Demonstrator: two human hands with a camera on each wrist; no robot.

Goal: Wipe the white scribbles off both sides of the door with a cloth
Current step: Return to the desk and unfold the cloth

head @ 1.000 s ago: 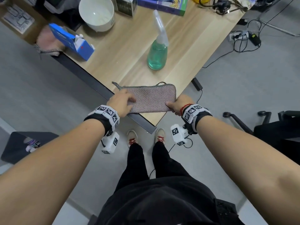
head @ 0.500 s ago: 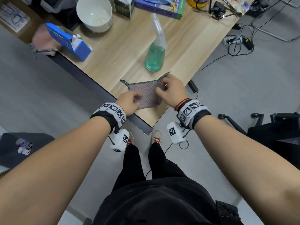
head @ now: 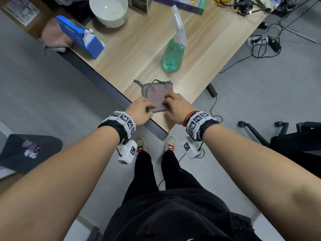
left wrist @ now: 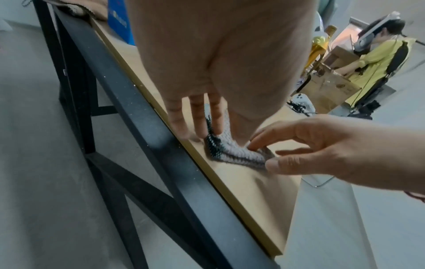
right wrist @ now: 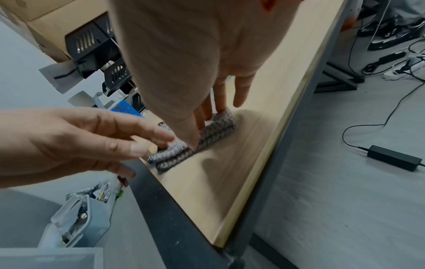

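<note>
A grey-pink knitted cloth (head: 159, 96) lies folded small on the near corner of the wooden table (head: 135, 54). My left hand (head: 140, 108) rests on its left edge, fingers straight, some on the cloth (left wrist: 234, 152) and some on the bare wood. My right hand (head: 177, 106) presses the right part of the cloth (right wrist: 211, 134) with straight fingers, its thumb at the near edge. The door and its scribbles are not in view.
A green spray bottle (head: 172, 56) stands just beyond the cloth. Further back are a white bowl (head: 109, 11), a blue box (head: 81, 37) and a pink rag (head: 52, 35). Cables (head: 264, 44) lie on the floor right, a black chair (head: 295, 136) beside me.
My right hand folded the spread cloth over to the left, halving it, and now lies on the folded stack. My left hand stayed at the cloth's left edge.
</note>
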